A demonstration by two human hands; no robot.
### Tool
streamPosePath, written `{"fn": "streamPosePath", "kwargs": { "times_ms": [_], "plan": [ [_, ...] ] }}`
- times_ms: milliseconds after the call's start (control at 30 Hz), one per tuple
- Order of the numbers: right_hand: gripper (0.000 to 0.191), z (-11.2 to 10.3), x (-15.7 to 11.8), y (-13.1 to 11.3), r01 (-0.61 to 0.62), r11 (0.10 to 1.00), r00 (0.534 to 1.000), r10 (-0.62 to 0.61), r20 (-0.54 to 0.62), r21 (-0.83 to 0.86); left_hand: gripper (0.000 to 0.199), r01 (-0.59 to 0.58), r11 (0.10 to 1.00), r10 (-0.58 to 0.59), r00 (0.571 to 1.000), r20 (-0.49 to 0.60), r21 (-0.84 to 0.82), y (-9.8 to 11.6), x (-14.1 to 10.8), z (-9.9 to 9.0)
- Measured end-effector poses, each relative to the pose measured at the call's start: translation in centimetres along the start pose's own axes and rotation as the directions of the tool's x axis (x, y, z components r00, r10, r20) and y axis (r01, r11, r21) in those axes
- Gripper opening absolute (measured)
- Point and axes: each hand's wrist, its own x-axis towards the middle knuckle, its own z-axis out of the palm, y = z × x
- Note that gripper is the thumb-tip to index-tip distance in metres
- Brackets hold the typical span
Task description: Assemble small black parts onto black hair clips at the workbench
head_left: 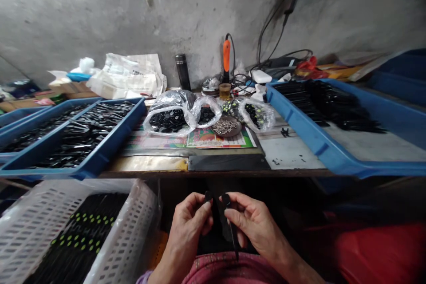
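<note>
My left hand (188,230) and my right hand (253,226) are held together low in front of my lap, below the bench edge. The fingers of my left hand pinch the top of a small black piece (208,196). My right hand grips a long, thin, pointed black plastic piece (231,226) near its upper end. The two pieces are close together, and the dark background hides their lower parts. A white perforated plastic crate (133,217) stands just left of my left hand, holding black items with green dots (80,239).
On the wooden bench (143,173), blue trays (116,142) (319,142) hold long black pieces at both sides. Clear plastic bags of black parts (169,115) and a round dish of metal bits (226,126) lie between them. A red cloth (376,253) lies at lower right.
</note>
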Motion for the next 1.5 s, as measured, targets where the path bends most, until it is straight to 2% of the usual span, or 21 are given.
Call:
{"fn": "streamPosePath", "kwargs": {
  "times_ms": [333, 467, 633, 900, 1133, 1500],
  "plan": [
    [0.046, 0.0, -0.1, -0.7, 0.035, 0.999, 0.999, -0.036, -0.018, -0.031, 0.02, -0.019, 0.998, 0.018, 1.0, 0.008, 0.063, 0.5, -0.5, 0.6],
    [0.046, 0.1, -0.3, -0.7, 0.039, 0.999, 0.999, -0.04, -0.023, -0.03, 0.021, 0.013, 0.999, -0.014, 1.0, 0.02, 0.033, 0.6, -0.6, 0.9],
    [0.047, 0.1, -0.4, -0.6, 0.029, 0.999, 0.999, -0.029, -0.014, -0.014, 0.027, 0.066, 0.998, -0.066, 0.997, -0.033, -0.004, 0.5, -0.6, 1.3],
    [0.047, 0.1, -0.6, -0.5, 0.036, 0.999, 0.999, -0.035, 0.017, -0.023, 0.03, 0.027, 0.997, -0.025, 0.999, 0.026, -0.069, -0.2, -0.2, 1.4],
    [0.049, 0.2, -0.7, -0.8, 0.057, 0.997, 0.998, -0.056, 0.02, -0.051, 0.03, 0.015, 0.994, -0.012, 1.0, 0.022, -0.104, -0.5, 0.0, 1.6],
    [0.052, 0.3, -0.5, -0.3, 0.075, 0.995, 0.997, -0.076, -0.013, -0.071, 0.029, -0.012, 0.998, 0.012, 1.0, -0.001, -0.067, -1.0, 0.1, 1.4]
  ]
}}
